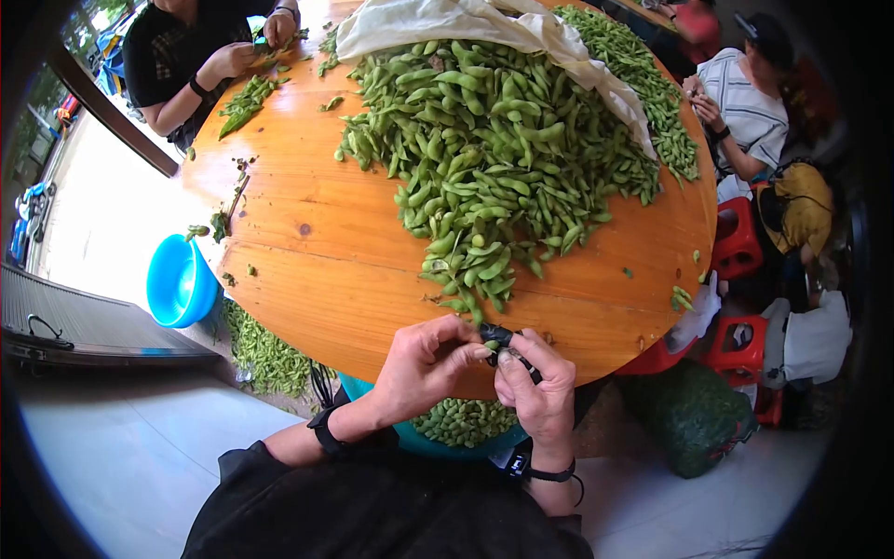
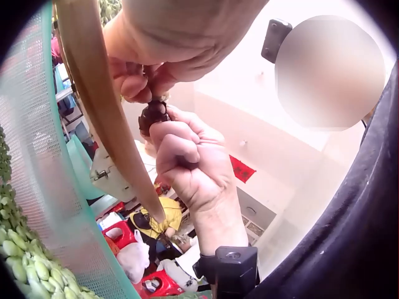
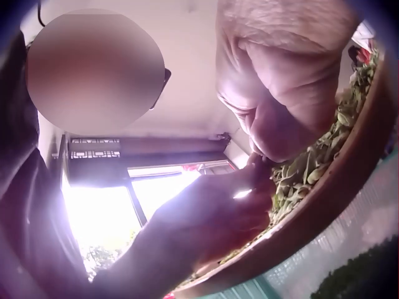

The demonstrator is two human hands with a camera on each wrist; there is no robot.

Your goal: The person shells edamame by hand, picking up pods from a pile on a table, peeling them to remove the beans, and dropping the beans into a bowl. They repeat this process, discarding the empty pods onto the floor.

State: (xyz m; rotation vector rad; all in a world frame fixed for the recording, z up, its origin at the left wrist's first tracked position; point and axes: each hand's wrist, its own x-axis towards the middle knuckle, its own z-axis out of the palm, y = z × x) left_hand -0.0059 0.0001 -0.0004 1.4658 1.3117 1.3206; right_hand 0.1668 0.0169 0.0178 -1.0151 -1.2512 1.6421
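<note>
At the near edge of the wooden table (image 1: 317,279), the left hand (image 1: 424,368) pinches a small green pod (image 1: 492,346) between thumb and fingers. Close against it, the right hand (image 1: 540,387) grips a small black tool (image 1: 498,334); its exact shape is hard to tell. The left wrist view has the left hand (image 2: 181,37) above the black tool (image 2: 154,115) and the right hand (image 2: 193,165) below. Fingertips are hidden in the right wrist view, where the right hand (image 3: 280,75) meets the left hand (image 3: 206,215). A large heap of green pods (image 1: 503,158) lies just beyond.
Below the table edge, a teal container holds shelled or cut pods (image 1: 466,421). A blue basin (image 1: 181,281) stands at left, near pods on the floor (image 1: 265,349). White cloth (image 1: 466,28) covers the heap's back. People sit across the table; red stools (image 1: 736,345) stand at right.
</note>
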